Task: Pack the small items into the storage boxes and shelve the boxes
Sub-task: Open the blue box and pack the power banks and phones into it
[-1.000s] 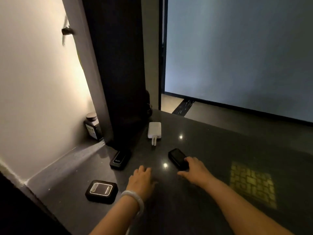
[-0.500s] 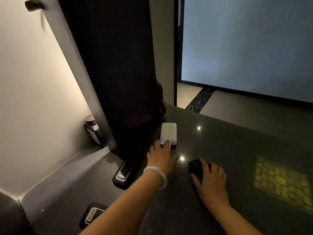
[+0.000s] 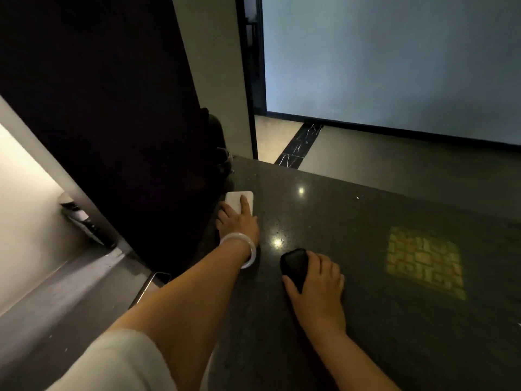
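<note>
The left hand (image 3: 238, 221) lays its grip over a white power bank (image 3: 233, 199) on the dark table (image 3: 366, 320), fingers curled on its top. Just left looms a tall black panel (image 3: 112, 122). Nearer, the right hand (image 3: 320, 289) cups a black device (image 3: 293, 265); beyond it glows a yellow light patch (image 3: 425, 262).

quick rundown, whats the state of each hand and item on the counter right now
left hand: fingers laid over the white power bank, gripping it
white power bank: flat on the counter
right hand: holds the black device
black device: lying on the counter
counter: dark, glossy, with light glints
</note>
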